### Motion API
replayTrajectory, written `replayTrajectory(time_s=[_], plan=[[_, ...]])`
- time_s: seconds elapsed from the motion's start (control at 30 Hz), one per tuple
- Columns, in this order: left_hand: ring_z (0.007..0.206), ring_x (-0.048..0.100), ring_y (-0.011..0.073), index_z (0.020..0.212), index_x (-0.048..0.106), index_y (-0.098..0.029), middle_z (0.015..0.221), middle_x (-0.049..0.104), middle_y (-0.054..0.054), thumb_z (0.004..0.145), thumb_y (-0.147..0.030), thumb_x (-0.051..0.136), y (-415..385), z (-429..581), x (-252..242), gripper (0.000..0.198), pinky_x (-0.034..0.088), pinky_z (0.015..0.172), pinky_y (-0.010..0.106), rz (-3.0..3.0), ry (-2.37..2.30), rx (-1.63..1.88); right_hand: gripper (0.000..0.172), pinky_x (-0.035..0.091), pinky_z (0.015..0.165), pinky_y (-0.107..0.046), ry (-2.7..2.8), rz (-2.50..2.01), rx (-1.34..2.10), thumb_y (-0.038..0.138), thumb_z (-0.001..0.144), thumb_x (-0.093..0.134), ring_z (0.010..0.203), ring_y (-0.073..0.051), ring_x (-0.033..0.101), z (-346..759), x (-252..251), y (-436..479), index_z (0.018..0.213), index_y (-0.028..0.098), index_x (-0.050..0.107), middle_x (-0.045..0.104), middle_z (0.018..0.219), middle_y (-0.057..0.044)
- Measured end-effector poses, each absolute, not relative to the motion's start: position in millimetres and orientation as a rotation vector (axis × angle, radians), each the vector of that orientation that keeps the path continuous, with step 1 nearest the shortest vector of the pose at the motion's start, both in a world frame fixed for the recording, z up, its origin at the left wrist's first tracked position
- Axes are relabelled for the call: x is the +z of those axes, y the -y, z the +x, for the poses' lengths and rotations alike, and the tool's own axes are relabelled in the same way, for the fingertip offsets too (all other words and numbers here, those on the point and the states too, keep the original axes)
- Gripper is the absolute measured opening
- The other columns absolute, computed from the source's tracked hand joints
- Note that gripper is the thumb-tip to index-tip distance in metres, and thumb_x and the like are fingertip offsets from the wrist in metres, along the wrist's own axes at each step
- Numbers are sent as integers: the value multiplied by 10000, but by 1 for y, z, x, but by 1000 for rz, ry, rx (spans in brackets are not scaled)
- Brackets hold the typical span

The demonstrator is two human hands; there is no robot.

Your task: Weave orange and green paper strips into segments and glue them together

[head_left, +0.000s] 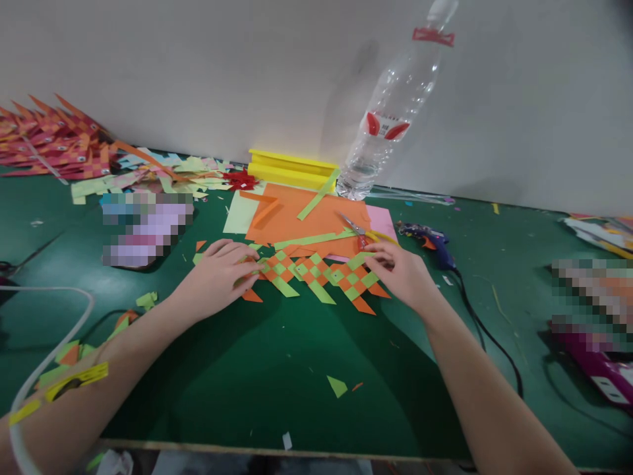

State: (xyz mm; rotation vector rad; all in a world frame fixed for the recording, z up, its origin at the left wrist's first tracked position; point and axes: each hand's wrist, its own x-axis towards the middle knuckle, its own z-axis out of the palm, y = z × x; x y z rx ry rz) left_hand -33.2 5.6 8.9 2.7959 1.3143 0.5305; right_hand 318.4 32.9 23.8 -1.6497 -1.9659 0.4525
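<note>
Several woven orange and green paper fish (313, 269) lie in a row on the green table (277, 369). My left hand (225, 267) rests over the left end of the row, fingers bent and apart, covering part of a fish. At the right end, my right hand (398, 270) has its thumb and fingers closed on the edge of the rightmost fish (353, 277). Just behind the row are scissors (359, 231) with yellow and red handles, partly hidden by my right hand, and green strips (314, 241) on orange paper sheets (287, 211).
A tilted plastic bottle (390, 105) and yellow folded paper (291, 169) stand by the wall. A glue gun (432, 241) with a black cord lies right. Red-orange paper pieces (59, 142) and a blurred phone (153, 231) are left; a purple power strip (593, 363) is far right.
</note>
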Motion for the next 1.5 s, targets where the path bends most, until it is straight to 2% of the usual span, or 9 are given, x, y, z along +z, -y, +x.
replayTrajectory(time_s=[0.13, 0.4, 0.77, 1.0, 1.07, 1.2, 1.33, 1.4, 1.5], plan=[[1027, 610, 233, 996, 707, -221, 1064, 672, 74, 965, -289, 431, -6, -35, 8, 286, 399, 985, 457, 2857, -1280, 607, 291, 575, 728, -365, 1983, -1703, 436, 374, 823, 578, 775, -223, 717, 319, 23, -33, 1026, 186, 668, 755, 899, -83], [1028, 603, 237, 1025, 702, -208, 1058, 665, 86, 965, -290, 437, -7, -36, 4, 284, 439, 940, 435, 2938, -1234, 548, 270, 569, 699, -359, 1986, -1673, 402, 363, 818, 582, 727, -216, 710, 319, 24, -32, 1001, 187, 677, 751, 863, -82], [1164, 537, 275, 1118, 684, -251, 1182, 620, 86, 952, -414, 475, -7, -40, 6, 313, 421, 977, 466, 2906, -1268, 414, 282, 572, 708, -350, 1967, -1671, 390, 371, 806, 597, 710, -203, 708, 318, 22, -33, 990, 177, 686, 740, 798, -69], [1195, 519, 284, 1119, 687, -224, 1202, 615, 106, 966, -382, 467, -6, -39, 7, 312, 410, 989, 485, 2928, -1236, 416, 224, 571, 679, -369, 1949, -1638, 285, 336, 803, 584, 689, -213, 704, 318, 20, -34, 945, 185, 671, 741, 825, -73], [1195, 519, 282, 1119, 687, -221, 1198, 619, 107, 967, -379, 464, -6, -39, 7, 313, 411, 986, 481, 2933, -1239, 419, 224, 567, 701, -401, 1977, -1633, 143, 329, 824, 563, 750, -237, 704, 317, 20, -33, 966, 183, 657, 736, 879, -90], [1201, 518, 285, 1125, 685, -231, 1217, 612, 100, 956, -400, 474, -7, -40, 6, 319, 403, 996, 482, 2926, -1249, 410, 229, 524, 858, -472, 2131, -1434, -100, 330, 884, 523, 1005, -285, 654, 303, 22, -25, 1034, 180, 610, 703, 1056, -121], [1209, 515, 290, 1120, 686, -226, 1218, 609, 105, 951, -409, 478, -7, -40, 5, 324, 396, 1006, 487, 2938, -1245, 398, 208, 442, 1011, -487, 2429, -1150, 17, 348, 922, 516, 1136, -255, 597, 275, 20, -8, 1056, 198, 572, 675, 1164, -97], [1208, 514, 287, 1124, 682, -224, 1213, 611, 106, 950, -402, 483, -7, -40, 5, 319, 398, 1007, 487, 2949, -1244, 397, 261, 338, 1113, -518, 2561, -1062, 83, 388, 922, 530, 1251, -253, 529, 261, 17, 0, 1110, 208, 549, 631, 1277, -86], [1206, 515, 286, 1132, 676, -223, 1215, 609, 110, 946, -383, 498, -7, -40, 5, 302, 406, 1003, 491, 2970, -1246, 401, 315, 257, 1168, -533, 2687, -992, 169, 446, 925, 516, 1367, -247, 416, 248, 13, 7, 1137, 215, 537, 557, 1390, -77]])
